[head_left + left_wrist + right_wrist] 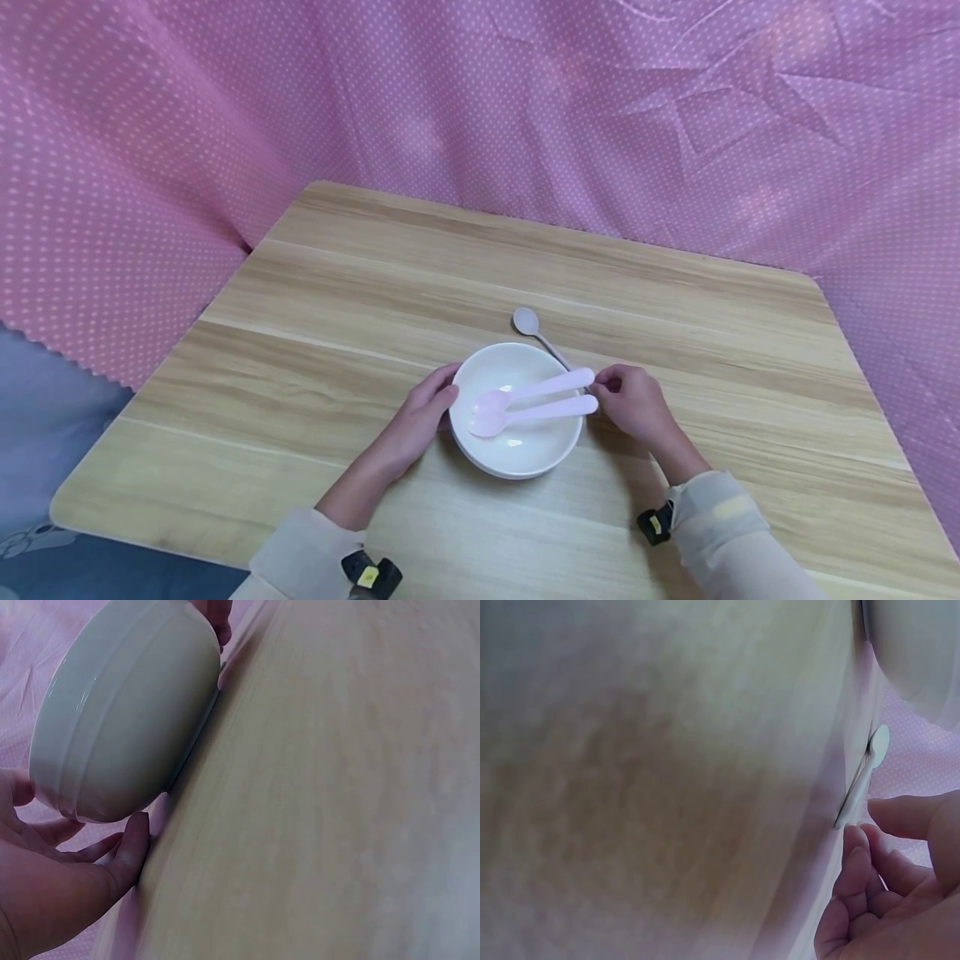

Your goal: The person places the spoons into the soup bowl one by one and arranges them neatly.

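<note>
A white bowl (513, 454) stands on the table. My left hand (417, 417) holds its left side, thumb at the rim and the other fingers against the outer wall, as the left wrist view shows. Two pale pink utensils with spoon-like heads, an upper one (551, 383) and a lower one (555, 409), lie in the bowl, handles over its right rim. Behind the bowl a long-handled grey spoon (526, 321) lies on the tabletop. At its handle end is my right hand (634, 403), fingers bent, with a gap between thumb and forefinger in the right wrist view.
The wood-grain table (375, 275) has rounded corners and stretches well beyond both hands. Behind it hangs a pink polka-dot cloth (525, 108), which also covers the sides. Each wrist wears a small black camera, such as the left one (371, 575).
</note>
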The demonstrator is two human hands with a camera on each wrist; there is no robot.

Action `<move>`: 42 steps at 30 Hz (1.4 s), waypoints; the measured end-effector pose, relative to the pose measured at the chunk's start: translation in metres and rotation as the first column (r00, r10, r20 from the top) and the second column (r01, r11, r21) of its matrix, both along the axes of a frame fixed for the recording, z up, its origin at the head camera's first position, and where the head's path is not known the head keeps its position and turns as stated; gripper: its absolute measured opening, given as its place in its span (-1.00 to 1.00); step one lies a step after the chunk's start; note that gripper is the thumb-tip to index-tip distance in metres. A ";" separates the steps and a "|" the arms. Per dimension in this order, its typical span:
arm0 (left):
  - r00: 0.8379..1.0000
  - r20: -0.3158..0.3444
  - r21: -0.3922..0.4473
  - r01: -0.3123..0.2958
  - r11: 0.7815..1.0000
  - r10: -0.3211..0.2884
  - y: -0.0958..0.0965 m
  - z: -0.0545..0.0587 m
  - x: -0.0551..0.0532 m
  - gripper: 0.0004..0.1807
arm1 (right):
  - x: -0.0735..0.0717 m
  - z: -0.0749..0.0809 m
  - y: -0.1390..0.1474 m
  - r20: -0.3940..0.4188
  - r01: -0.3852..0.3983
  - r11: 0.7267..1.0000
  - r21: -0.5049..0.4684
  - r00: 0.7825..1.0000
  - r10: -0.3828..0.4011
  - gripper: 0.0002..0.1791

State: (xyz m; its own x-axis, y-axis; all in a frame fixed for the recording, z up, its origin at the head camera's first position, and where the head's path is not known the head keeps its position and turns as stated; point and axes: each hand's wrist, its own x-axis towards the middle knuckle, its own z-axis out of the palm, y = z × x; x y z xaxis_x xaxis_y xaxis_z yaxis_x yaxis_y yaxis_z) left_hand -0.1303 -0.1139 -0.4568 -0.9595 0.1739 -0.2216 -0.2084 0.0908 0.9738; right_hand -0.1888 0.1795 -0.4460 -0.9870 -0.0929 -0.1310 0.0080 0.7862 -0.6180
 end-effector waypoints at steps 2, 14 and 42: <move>1.000 0.001 -0.001 -0.001 1.000 0.001 0.000 0.000 0.000 -0.54 | 0.000 0.000 0.000 -0.001 -0.003 1.000 0.008 1.000 0.003 -0.80; 1.000 0.000 0.008 0.002 1.000 -0.002 0.000 0.000 0.000 -0.54 | -0.002 -0.003 -0.002 0.011 -0.002 0.999 0.036 1.000 0.001 -0.83; 1.000 0.004 0.007 0.001 1.000 -0.001 0.000 0.001 -0.001 -0.54 | -0.006 -0.001 -0.005 0.029 -0.013 0.999 0.050 1.000 0.011 -0.84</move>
